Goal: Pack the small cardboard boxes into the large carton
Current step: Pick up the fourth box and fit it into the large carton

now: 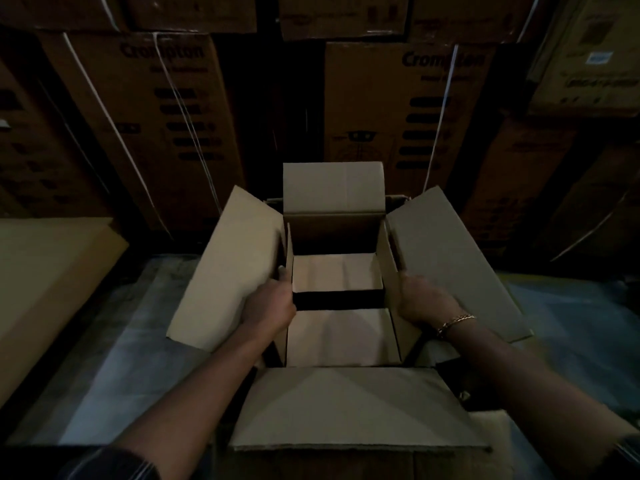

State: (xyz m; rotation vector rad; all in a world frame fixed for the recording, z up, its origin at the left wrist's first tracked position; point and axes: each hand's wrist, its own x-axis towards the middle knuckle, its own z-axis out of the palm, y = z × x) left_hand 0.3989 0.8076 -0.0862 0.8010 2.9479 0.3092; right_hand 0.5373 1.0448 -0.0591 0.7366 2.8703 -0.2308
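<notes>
The large carton [356, 407] stands open in front of me, its four flaps spread outward. My left hand [273, 306] grips the top edge of its left wall, fingers curled over where the left flap folds. My right hand [422, 301], with a gold bracelet on the wrist, holds the right wall at the fold of the right flap. Inside lie two pale cardboard surfaces, a far one [336, 273] and a near one [341, 337], with a dark gap between them. I cannot tell whether they are small boxes or bottom flaps.
Tall stacked brown cartons with white strapping [149, 116] form a wall just behind the open carton. A flat cardboard sheet [48, 275] lies at the left. The floor is covered with shiny plastic sheeting [114, 344]. The light is dim.
</notes>
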